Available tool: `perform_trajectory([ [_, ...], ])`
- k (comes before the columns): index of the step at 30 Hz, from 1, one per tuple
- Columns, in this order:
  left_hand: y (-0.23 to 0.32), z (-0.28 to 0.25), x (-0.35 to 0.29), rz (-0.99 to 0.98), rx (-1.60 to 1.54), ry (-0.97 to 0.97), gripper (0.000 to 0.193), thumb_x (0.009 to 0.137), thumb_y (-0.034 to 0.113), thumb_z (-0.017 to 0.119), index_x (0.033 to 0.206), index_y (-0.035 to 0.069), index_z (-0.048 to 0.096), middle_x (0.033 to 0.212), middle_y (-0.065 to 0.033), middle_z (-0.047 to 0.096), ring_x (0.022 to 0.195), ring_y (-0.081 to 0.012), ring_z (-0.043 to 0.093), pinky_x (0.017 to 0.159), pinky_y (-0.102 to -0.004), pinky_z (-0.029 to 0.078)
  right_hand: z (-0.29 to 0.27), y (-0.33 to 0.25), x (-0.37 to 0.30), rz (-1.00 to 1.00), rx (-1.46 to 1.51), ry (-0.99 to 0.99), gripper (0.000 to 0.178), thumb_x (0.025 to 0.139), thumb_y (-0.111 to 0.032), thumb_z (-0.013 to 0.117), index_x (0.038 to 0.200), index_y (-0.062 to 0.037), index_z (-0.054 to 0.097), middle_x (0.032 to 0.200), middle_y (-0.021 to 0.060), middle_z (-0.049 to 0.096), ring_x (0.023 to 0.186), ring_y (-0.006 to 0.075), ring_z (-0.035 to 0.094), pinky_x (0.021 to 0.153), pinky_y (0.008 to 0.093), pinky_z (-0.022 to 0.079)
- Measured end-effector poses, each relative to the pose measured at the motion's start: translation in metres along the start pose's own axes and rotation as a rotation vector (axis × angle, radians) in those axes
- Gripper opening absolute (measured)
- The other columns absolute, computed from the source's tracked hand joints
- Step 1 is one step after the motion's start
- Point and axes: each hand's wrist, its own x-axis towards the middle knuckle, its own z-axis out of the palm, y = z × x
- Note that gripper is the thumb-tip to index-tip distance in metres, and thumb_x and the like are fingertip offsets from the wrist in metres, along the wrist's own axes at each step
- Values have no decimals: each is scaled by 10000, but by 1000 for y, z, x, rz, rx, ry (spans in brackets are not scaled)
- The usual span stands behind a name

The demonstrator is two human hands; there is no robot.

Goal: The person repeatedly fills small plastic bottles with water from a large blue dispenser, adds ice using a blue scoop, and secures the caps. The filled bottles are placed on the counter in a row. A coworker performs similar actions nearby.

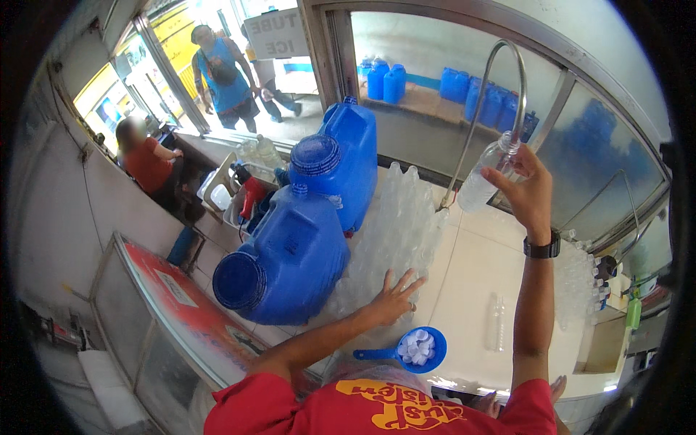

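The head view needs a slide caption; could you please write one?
The right hand holds a clear bottle at a curved metal tube; the left hand is at the edge of packed bottles.

Right grip point(530, 191) raised, curled inward; left grip point(394, 302) lower, fingers splayed.

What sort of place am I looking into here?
Probably a water-refilling shop: two large blue jugs stand beside packed rows of clear bottles, and the right hand holds a small bottle at the end of a curved metal spout.
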Motion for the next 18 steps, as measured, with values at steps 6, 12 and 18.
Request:
perform_trajectory([
  [6,-10,-91,25,20,-487,47,957,695,425,969,1518,144,571,1718,-249,212,1591,-479,167,1269,-622,218,-12,1,4,-2,1,-33,600,733,-302,971,1198,-13,725,1009,84,771,931,176,720,877,349,572],
  [12,-73,-208,152,11,-718,644,1143,759,490,947,1594,-11,347,1615,-245,408,1495,-376,410,1248,-468,337,-20,5,18,-108,-207,-65,681,732,-606,875,1087,-37,758,845,124,747,730,281,712,676,400,564],
  [18,-26,-207,178,172,-1212,780,621,917,145,833,1437,0,525,1166,-106,690,967,-198,722,882,-338,577,-25,116,-60,28,233,235,701,879,-614,777,1256,-25,729,1141,189,766,986,317,743,866,414,586],
])
